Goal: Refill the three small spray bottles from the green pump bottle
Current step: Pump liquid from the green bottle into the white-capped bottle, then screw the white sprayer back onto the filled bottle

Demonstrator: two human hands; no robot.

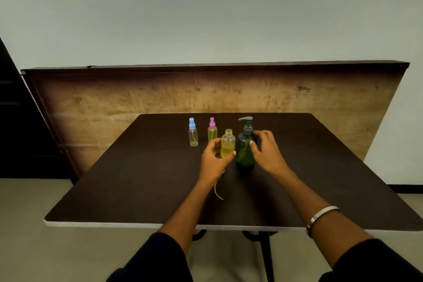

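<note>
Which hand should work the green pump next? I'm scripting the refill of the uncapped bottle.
Right. The right hand is already at the green pump bottle, while the left hand grips the uncapped spray bottle beside it.

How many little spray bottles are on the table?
3. The blue-capped bottle stands farthest left, the pink-capped bottle is next to it, and the uncapped bottle is in the left hand, beside the green pump bottle.

From the person's head the single wide-angle camera looks forward and down across the dark bench, arms reaching in from six o'clock, wall filling twelve o'clock.
</note>
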